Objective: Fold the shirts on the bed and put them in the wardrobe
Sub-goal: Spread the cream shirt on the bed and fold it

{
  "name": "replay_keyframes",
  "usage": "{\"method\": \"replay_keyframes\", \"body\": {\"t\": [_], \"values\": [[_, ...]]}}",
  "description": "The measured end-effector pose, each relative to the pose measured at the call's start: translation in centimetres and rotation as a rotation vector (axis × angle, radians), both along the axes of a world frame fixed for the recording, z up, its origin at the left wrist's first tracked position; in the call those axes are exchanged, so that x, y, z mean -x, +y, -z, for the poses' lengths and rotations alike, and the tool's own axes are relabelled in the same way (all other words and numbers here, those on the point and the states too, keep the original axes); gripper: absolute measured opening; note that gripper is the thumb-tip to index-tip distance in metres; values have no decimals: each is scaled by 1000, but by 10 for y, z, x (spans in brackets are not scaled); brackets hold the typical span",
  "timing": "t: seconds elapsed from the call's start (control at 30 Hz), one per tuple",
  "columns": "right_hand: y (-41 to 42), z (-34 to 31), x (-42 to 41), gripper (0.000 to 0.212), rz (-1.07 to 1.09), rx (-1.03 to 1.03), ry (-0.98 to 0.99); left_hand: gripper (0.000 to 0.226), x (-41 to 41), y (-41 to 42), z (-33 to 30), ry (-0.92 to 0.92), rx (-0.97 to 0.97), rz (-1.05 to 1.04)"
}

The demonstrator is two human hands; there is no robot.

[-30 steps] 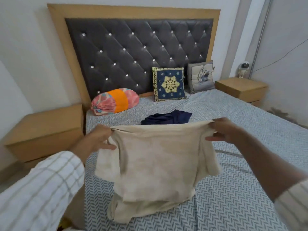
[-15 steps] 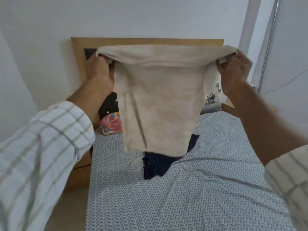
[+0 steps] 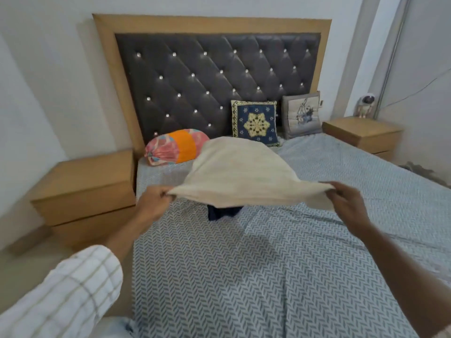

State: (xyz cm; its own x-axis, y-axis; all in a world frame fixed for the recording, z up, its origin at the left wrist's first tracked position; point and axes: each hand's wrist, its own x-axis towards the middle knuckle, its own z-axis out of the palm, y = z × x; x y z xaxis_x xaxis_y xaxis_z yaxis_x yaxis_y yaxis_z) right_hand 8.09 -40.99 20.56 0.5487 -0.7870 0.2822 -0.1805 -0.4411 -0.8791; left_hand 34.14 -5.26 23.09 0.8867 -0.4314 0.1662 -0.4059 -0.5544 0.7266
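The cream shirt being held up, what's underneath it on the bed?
Under the cream shirt a dark navy garment pokes out on the bed; most of it is covered.

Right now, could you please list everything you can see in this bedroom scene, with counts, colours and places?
cream shirt: one, cream, held spread in the air over the bed
navy garment: one, dark blue, on the bed under the shirt, mostly hidden
bed: one, blue-grey chevron sheet
headboard: one, dark tufted panel, wooden frame
bolster: one, pink and orange, by the headboard
cushions: two, one navy, one grey, against the headboard
bedside tables: two, wooden, either side of the bed
small figurine: one, white, on the right table
left hand: grips the shirt's left edge
right hand: grips its right edge
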Motion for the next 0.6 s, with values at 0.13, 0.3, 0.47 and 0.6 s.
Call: {"method": "replay_keyframes", "body": {"t": [0.13, 0.3, 0.47, 0.6], "values": [[15, 71, 43, 23, -38, -33, 281, 19, 28, 20, 80, 156, -295, 141], [39, 128, 101, 23, -82, -37, 563, 26, 66, 48, 148, 242, -478, 264], [76, 171, 165, 25, -101, -8, 682, 38, 106, 83, 186, 235, -602, 380], [98, 188, 200, 26, -39, 15, 596, 37, 137, 110, 198, 198, -663, 388]]}}
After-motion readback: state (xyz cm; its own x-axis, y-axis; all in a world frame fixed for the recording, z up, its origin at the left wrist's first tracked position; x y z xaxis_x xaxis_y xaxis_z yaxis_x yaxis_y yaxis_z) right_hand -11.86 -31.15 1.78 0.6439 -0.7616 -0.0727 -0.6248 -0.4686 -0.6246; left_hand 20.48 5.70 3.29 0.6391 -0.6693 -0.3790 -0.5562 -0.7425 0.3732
